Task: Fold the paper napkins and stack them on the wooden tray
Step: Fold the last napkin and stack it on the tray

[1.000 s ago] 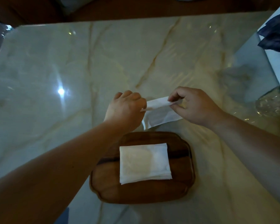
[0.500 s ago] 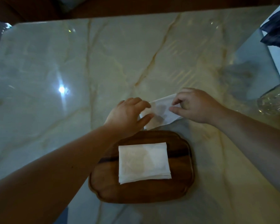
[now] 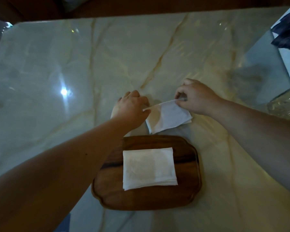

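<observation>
A white paper napkin (image 3: 168, 117), partly folded, lies on the marble table just beyond the wooden tray (image 3: 189, 166). My left hand (image 3: 131, 108) pinches its upper left corner. My right hand (image 3: 195, 97) pinches its upper right edge, and the top flap is lifted off the table between them. A stack of folded white napkins (image 3: 148, 168) rests flat in the middle of the tray, nearer to me.
The marble table (image 3: 74, 72) stretches far and left. A clear glass vessel (image 3: 285, 104) stands at the right edge. A dark blue cloth (image 3: 288, 34) lies on a surface at the upper right.
The napkin came down from the air onto the table and spread out toward the tray. Both hands moved slightly apart along its upper edge, keeping their pinch.
</observation>
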Demonstrator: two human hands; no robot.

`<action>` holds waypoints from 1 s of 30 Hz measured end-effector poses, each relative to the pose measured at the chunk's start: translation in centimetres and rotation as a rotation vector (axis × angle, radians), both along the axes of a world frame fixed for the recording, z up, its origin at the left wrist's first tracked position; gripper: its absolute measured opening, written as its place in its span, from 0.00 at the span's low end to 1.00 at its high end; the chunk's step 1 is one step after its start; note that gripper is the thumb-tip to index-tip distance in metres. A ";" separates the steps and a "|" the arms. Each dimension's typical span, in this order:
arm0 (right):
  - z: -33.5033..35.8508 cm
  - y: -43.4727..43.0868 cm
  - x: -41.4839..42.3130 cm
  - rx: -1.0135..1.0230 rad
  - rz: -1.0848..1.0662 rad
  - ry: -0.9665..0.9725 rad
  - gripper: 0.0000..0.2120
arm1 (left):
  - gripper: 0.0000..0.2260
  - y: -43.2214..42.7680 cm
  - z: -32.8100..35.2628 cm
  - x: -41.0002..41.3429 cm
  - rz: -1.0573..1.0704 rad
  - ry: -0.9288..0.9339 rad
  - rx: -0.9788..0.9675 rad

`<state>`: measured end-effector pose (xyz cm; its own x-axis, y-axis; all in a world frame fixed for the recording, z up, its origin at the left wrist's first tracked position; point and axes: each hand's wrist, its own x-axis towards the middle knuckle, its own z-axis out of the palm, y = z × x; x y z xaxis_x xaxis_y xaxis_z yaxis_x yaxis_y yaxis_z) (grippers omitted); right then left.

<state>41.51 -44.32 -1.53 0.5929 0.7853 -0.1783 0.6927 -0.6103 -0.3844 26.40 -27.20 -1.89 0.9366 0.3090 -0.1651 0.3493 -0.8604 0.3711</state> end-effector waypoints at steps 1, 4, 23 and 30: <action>0.1 0.0 -0.1 0.005 0.001 0.006 0.05 | 0.10 0.0 0.0 0.0 -0.004 0.000 0.001; 0.8 -0.4 -0.5 0.040 -0.005 0.058 0.03 | 0.07 0.1 0.4 -0.2 0.028 -0.054 -0.087; 3.8 -4.6 -13.0 0.594 -0.494 0.785 0.08 | 0.07 -1.4 4.4 -8.8 0.488 -0.147 -0.805; 1.7 -5.5 -17.3 0.607 -0.645 0.751 0.08 | 0.06 -3.1 3.0 -13.0 0.536 -0.039 -0.775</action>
